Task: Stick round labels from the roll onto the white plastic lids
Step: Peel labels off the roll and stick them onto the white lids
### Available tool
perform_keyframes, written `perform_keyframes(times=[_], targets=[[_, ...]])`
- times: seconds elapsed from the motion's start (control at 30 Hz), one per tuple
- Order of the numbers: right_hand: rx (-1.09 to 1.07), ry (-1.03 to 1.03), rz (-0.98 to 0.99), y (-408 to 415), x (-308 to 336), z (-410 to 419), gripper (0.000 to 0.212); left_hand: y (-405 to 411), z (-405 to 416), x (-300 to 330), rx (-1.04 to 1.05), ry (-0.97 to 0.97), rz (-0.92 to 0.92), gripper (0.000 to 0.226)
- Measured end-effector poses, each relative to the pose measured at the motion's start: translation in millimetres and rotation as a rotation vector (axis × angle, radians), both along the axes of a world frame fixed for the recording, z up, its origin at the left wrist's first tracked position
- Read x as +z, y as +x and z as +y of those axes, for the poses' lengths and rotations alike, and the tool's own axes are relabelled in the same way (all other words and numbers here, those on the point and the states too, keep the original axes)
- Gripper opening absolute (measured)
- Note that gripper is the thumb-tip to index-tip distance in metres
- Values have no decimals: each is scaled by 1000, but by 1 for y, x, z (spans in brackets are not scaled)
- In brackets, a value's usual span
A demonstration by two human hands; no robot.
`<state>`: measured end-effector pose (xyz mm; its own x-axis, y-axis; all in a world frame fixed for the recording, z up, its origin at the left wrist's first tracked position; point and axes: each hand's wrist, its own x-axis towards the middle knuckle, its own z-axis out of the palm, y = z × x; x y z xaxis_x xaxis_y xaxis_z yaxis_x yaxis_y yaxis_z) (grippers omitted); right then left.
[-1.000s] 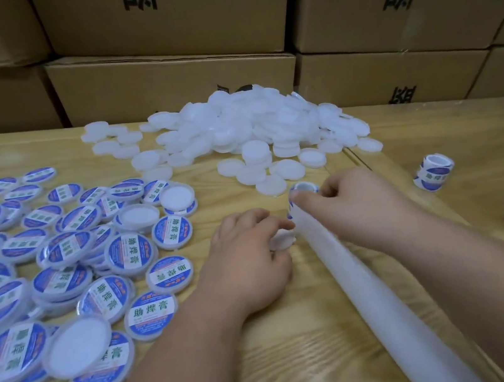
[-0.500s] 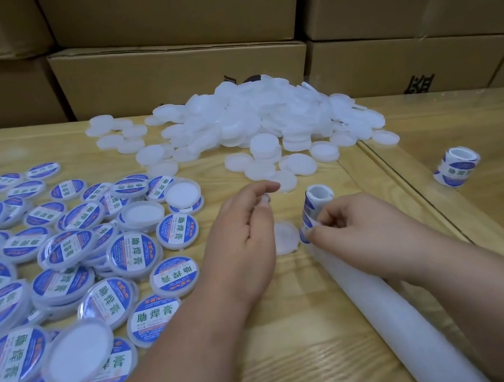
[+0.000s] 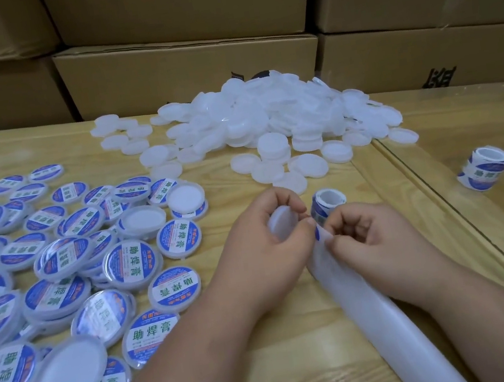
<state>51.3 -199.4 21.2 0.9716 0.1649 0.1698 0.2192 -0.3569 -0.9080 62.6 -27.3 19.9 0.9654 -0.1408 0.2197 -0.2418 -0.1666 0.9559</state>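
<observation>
Behind the label roll, cardboard boxes stand shut, contents unseen; nearer lies the heap of blank lids, and left of the roll the labelled lids. The left hand holds one white lid beside the roll while pinching a blue label; the right hand pinches the backing strip. Peeled askew, the label could crease or land off-centre.
</observation>
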Motion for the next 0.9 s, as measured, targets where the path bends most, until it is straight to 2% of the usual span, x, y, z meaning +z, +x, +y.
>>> perform_keyframes(times=[0.23,0.33,0.53,0.63,0.77,0.83,0.9], targets=[[78,39,21,-1,-2,-2,9,-3,4,-4,-54,59,-26,24],[116,43,13,-2,-2,-4,19,0,5,-4,-55,35,-4,23],[78,40,55,-4,0,-6,18,1,6,-3,-47,30,26,17],[27,96,71,-5,1,-6,26,2,6,-1,41,-60,54,15],[-15,159,69,-5,0,-8,34,5,10,0,139,-365,104,18],[-26,173,17,-5,-3,-6,33,6,12,0,159,-439,136,20],[-59,170,-95,-6,-4,-4,33,6,13,0,162,-436,148,21]])
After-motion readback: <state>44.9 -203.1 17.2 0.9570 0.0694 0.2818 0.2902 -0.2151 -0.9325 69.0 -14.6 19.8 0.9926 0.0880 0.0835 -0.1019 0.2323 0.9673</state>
